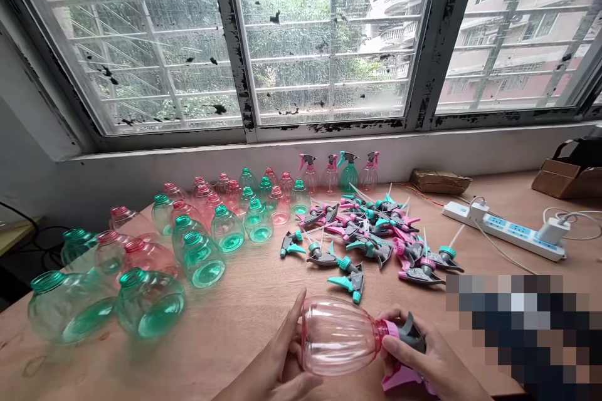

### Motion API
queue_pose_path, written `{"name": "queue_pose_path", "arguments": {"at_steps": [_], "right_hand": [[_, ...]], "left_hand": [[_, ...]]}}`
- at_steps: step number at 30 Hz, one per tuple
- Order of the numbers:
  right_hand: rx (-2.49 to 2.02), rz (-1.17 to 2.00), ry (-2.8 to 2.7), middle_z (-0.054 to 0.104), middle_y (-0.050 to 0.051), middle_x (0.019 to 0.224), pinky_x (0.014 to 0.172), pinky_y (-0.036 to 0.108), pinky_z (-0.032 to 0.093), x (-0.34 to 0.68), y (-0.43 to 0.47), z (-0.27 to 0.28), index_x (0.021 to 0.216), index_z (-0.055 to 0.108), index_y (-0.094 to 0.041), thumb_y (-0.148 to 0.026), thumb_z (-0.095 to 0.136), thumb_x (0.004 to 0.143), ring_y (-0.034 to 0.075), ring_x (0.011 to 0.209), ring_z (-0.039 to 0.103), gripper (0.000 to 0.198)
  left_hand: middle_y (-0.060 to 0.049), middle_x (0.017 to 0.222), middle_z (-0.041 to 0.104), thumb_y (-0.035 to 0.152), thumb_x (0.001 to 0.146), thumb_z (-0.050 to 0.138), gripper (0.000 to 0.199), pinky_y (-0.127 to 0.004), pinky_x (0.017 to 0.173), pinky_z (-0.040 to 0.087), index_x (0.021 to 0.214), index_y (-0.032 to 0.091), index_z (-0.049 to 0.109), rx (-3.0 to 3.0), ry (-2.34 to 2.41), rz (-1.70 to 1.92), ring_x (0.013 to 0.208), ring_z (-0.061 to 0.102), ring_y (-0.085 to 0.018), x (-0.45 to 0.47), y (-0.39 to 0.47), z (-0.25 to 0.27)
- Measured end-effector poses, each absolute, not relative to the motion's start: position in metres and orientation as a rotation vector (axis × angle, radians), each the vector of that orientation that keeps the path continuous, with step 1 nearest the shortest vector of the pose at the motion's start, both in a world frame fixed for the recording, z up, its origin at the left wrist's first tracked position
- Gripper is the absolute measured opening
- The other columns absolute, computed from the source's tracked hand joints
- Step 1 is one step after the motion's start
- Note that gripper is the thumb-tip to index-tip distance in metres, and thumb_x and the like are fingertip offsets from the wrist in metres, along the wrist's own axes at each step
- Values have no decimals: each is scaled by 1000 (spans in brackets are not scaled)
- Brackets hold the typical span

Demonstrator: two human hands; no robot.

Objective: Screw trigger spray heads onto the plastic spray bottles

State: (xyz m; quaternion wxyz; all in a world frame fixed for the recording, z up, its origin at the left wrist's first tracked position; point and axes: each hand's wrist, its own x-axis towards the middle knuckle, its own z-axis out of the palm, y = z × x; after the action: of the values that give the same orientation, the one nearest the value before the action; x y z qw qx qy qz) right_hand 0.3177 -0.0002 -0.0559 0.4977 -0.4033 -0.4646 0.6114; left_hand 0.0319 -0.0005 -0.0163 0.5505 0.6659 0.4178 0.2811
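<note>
A clear pink spray bottle (339, 335) lies sideways between my two hands, low in the head view. Its base end rests in my left hand (286, 351), whose fingers curl round the bottom. At the neck, my right hand (418, 351) grips the pink collar of a grey and pink spray head (412, 333), which sits on the bottle's mouth. The pink trigger points down below my right fingers. How tightly the collar is screwed on cannot be seen. Just beyond my hands lies a loose grey and teal spray head (350, 279).
Several green bottles (204, 263) and pink bottles (150, 257) without heads stand at the left. A pile of spray heads (371, 225) lies mid-table. Finished-looking spray bottles (348, 174) line the wall. A power strip (505, 232) and a cardboard box (559, 172) are at right.
</note>
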Motion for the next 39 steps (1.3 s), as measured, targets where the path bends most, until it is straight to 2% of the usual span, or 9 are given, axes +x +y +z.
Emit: {"name": "queue_pose_path", "arguments": {"at_steps": [6, 10, 13, 17, 25, 29, 33, 36, 39], "right_hand": [[-1021, 1481, -1119, 74, 0, 61, 54, 26, 52, 319, 0, -63, 94, 67, -16, -43, 85, 75, 17, 55, 67, 37], [-1022, 1478, -1141, 75, 0, 61, 55, 25, 51, 321, 1, -64, 94, 67, -16, -44, 84, 76, 17, 56, 67, 37], [-1012, 1485, -1157, 75, 0, 61, 56, 25, 50, 321, 1, -61, 94, 67, -16, -44, 82, 78, 17, 57, 67, 36], [-1017, 1473, -1169, 75, 1, 61, 56, 26, 49, 321, 1, -61, 94, 67, -16, -45, 81, 79, 17, 56, 67, 35], [-1028, 1476, -1163, 74, 0, 60, 55, 26, 51, 321, 1, -62, 91, 68, -16, -44, 83, 77, 17, 56, 67, 35], [-1016, 1477, -1155, 75, 0, 61, 55, 26, 51, 320, 1, -60, 94, 68, -16, -44, 83, 77, 17, 56, 67, 35], [-1007, 1483, -1158, 74, 0, 61, 55, 25, 51, 321, 1, -61, 96, 67, -16, -43, 82, 79, 16, 57, 67, 35], [-1002, 1488, -1159, 74, 0, 62, 56, 25, 51, 321, 1, -62, 96, 67, -16, -43, 82, 79, 16, 57, 66, 35], [-1008, 1490, -1159, 74, 0, 61, 55, 26, 51, 321, 1, -61, 95, 66, -16, -44, 82, 78, 17, 57, 66, 36]], "left_hand": [[-2, 163, 33, 23, 81, 79, 114, -33, 104, 45, 158, 34, -3, 1557, 960, 654, 126, 52, -30, 31, 0, -17], [-6, 159, 39, 26, 83, 77, 105, -34, 112, 39, 160, 26, 6, 1533, 973, 608, 138, 40, -33, 29, 1, -17], [-5, 162, 34, 24, 85, 75, 103, -34, 113, 37, 160, 27, 6, 1557, 978, 619, 141, 37, -32, 30, 1, -18], [-4, 161, 37, 23, 88, 70, 99, -34, 114, 37, 160, 30, 1, 1598, 974, 630, 141, 38, -30, 30, 1, -19], [-4, 167, 25, 35, 86, 76, 107, -32, 114, 36, 160, 29, -1, 1534, 886, 640, 140, 40, -30, 28, 0, -24], [-3, 168, 22, 30, 86, 76, 103, -33, 113, 37, 160, 28, 4, 1555, 903, 648, 143, 36, -32, 28, 1, -25], [0, 169, 17, 23, 87, 72, 102, -35, 111, 39, 159, 34, 1, 1626, 948, 647, 145, 33, -33, 29, 1, -22], [-1, 168, 22, 21, 86, 73, 105, -36, 112, 39, 159, 35, -1, 1618, 947, 641, 145, 34, -32, 30, 2, -21], [-5, 167, 27, 26, 82, 79, 111, -37, 116, 36, 160, 30, -1, 1567, 906, 639, 144, 37, -32, 29, 3, -21]]}}
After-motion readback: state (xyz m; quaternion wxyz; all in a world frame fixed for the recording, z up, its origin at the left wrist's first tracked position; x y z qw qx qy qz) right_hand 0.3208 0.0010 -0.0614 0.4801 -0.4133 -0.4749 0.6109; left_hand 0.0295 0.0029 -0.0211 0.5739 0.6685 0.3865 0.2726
